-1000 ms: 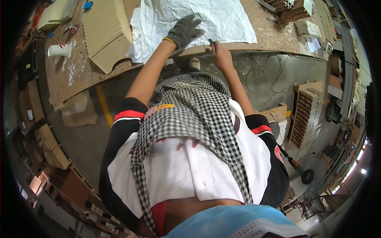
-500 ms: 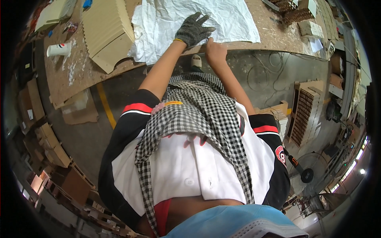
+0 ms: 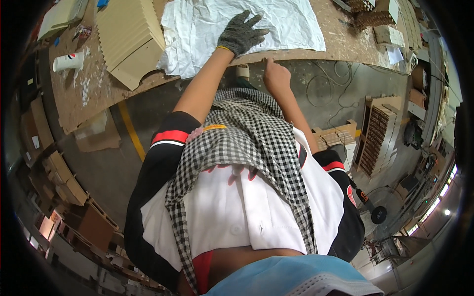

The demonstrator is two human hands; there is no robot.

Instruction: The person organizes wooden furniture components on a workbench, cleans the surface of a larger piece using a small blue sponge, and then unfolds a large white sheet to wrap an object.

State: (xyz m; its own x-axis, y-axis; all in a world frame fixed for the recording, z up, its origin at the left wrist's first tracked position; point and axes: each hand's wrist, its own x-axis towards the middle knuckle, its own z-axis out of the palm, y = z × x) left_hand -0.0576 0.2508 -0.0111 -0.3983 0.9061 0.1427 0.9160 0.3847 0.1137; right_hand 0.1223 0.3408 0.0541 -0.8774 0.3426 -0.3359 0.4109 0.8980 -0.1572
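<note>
My left hand (image 3: 242,33), in a dark grey knit glove with a yellow cuff, lies palm down with spread fingers on a wrinkled white cloth (image 3: 291,24). The cloth covers the near middle of a worn wooden table (image 3: 108,98). Bare and curled closed, my right hand (image 3: 277,77) is just off the table's front edge, right of the glove. One of its digits points up toward the edge. Whatever the curled fingers may hold is hidden.
Left of the cloth sits a stack of tan ridged boards (image 3: 126,37), with a white paper cup (image 3: 68,61) beyond. Brown slotted pieces (image 3: 370,19) lie at the table's right. Cables (image 3: 326,89) loop over the floor near stacked boards (image 3: 377,135) and a fan (image 3: 379,214).
My right hand has moved slightly right and toward me, away from the gloved fingertips. My left hand stays spread on the cloth.
</note>
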